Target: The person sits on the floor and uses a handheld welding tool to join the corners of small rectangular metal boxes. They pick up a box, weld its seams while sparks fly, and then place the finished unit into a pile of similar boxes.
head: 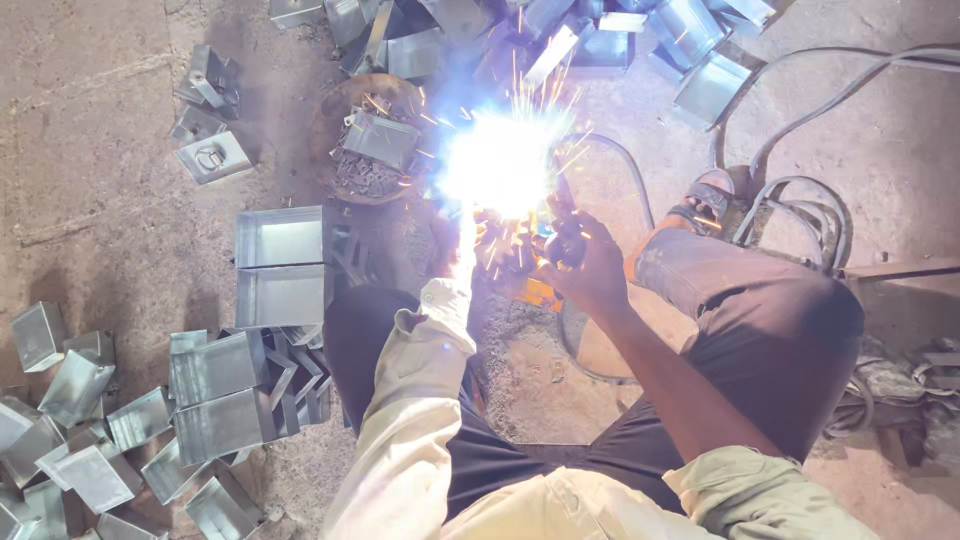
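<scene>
Right hand [585, 262], as I see it from the head view, is clenched around a dark welding holder [562, 243], its knuckles turned toward the arc. Just beyond it burns a white welding flare [500, 160], throwing sparks outward over the ground. Left hand [445, 245] sits at the end of a pale sleeve [420, 380] and reaches to the lower edge of the glare; I cannot tell whether it is grasping anything, since the light washes out its fingers. The workpiece itself is hidden inside the flare, directly ahead of both hands and between my knees.

Beside the flare on its left stands a round rusty pan [350, 150] holding small metal scraps and one folded sheet-metal box [380, 138]. Near my left knee lie two open rectangular metal trays [280, 265], one touching the other. Farther left and lower, a heap of grey metal boxes [120, 420] is spread across the dirt floor [90, 180]. More such boxes [600, 40] are piled along the top edge. At right, black cables [800, 120] loop over the floor past a sandalled foot [705, 205].
</scene>
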